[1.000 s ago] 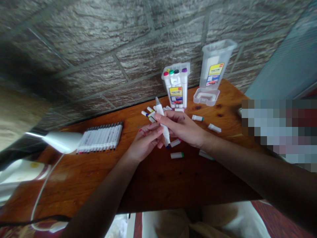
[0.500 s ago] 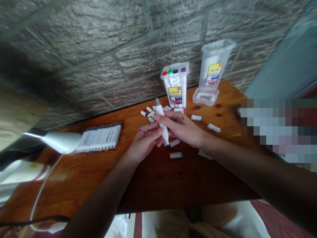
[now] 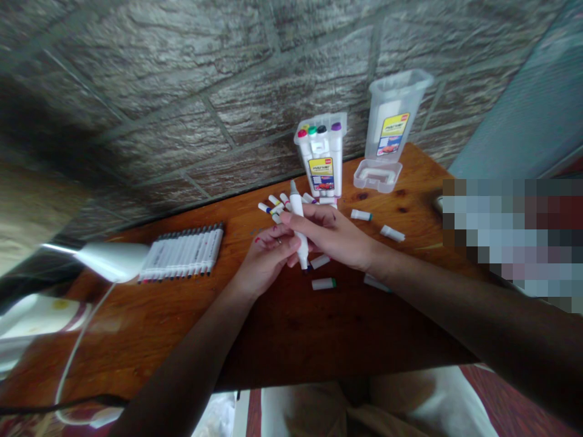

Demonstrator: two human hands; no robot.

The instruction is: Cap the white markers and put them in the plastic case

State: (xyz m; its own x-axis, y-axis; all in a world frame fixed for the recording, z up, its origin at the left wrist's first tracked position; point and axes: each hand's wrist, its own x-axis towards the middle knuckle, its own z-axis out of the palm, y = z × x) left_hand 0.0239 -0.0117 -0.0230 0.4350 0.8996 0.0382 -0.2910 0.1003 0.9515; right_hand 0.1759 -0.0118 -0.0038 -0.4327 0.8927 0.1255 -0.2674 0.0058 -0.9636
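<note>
A white marker [image 3: 297,206] with a grey upper end stands slightly tilted between my two hands above the wooden table. My right hand [image 3: 334,233] is closed around its middle, thumb lying across the barrel. Lower down, my left hand [image 3: 268,258] is closed too, its thumb and fingers pressed at the marker's lower part. That lower end looks white, with a small dark bit just beside it. Short white marker caps [image 3: 323,283] with coloured ends lie scattered around the hands, several in a cluster [image 3: 274,203] behind them.
Against the stone wall stands a clear marker case [image 3: 321,152] holding capped markers. An open clear case [image 3: 395,121] is to its right. At left lie a row of markers [image 3: 182,252], a white lamp-like object [image 3: 113,261] and a cable [image 3: 75,346]. The table [image 3: 355,340] ends before my lap.
The marker has turned a little more upright, and its lower end has shifted slightly left. That end looked dark before and looks white now. Both hands keep their hold.
</note>
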